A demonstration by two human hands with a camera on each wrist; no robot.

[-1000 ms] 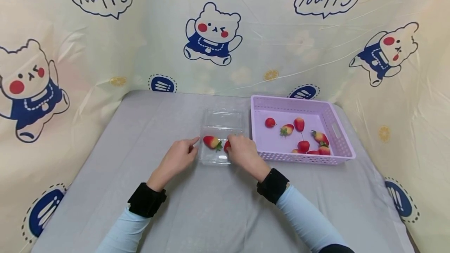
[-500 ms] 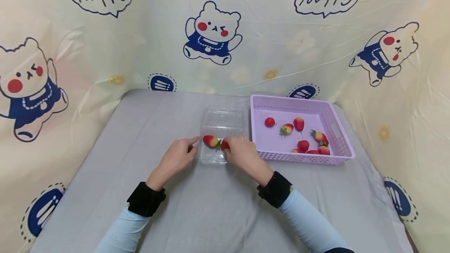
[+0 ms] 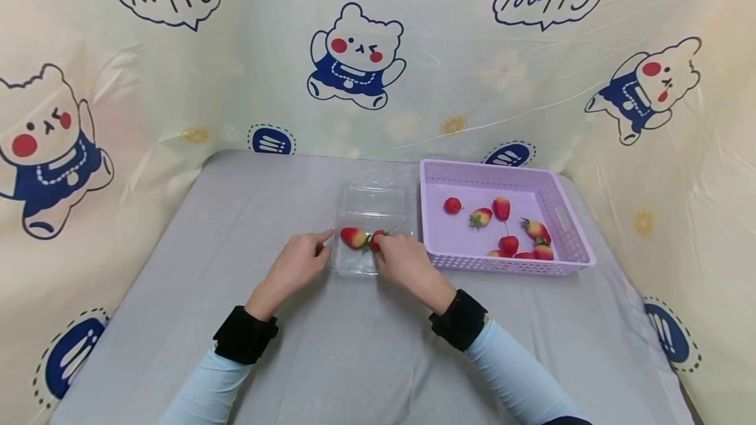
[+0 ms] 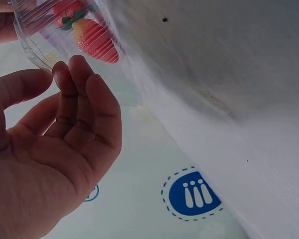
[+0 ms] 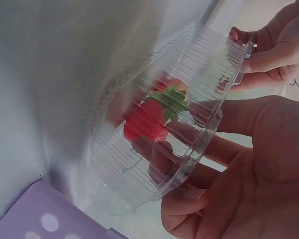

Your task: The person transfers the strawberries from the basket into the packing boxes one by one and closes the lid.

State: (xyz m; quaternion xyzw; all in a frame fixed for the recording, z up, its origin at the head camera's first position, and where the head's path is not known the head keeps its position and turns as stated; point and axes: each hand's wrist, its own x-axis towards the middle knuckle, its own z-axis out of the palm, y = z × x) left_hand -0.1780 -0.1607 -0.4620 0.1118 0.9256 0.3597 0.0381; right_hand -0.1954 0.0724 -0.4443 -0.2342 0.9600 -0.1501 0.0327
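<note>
A hinged clear plastic box (image 3: 357, 264) lies on the grey cloth with its lid (image 3: 373, 199) folded back. In its left half rests a red and yellow strawberry (image 3: 352, 237), leaves toward the right. Close beside those leaves, a second, redder strawberry (image 5: 144, 122) shows through the ribbed wall. My right hand (image 3: 407, 261) reaches into the box over the right side and holds this second strawberry with its fingertips. At the box's left edge, my left hand (image 3: 300, 261) pinches the rim between thumb and fingers, also seen in the left wrist view.
Right of the box stands a lilac basket (image 3: 434, 215) with perforated walls. Several strawberries (image 3: 536, 231) and smaller round red fruits (image 3: 452, 206) lie in it. Its near left corner sits close to my right hand. A printed curtain (image 3: 449, 84) hangs behind the table.
My right hand has slid slightly left inside the box, bringing the second strawberry up to the leaves of the first. More of that strawberry shows now. My left hand keeps its place.
</note>
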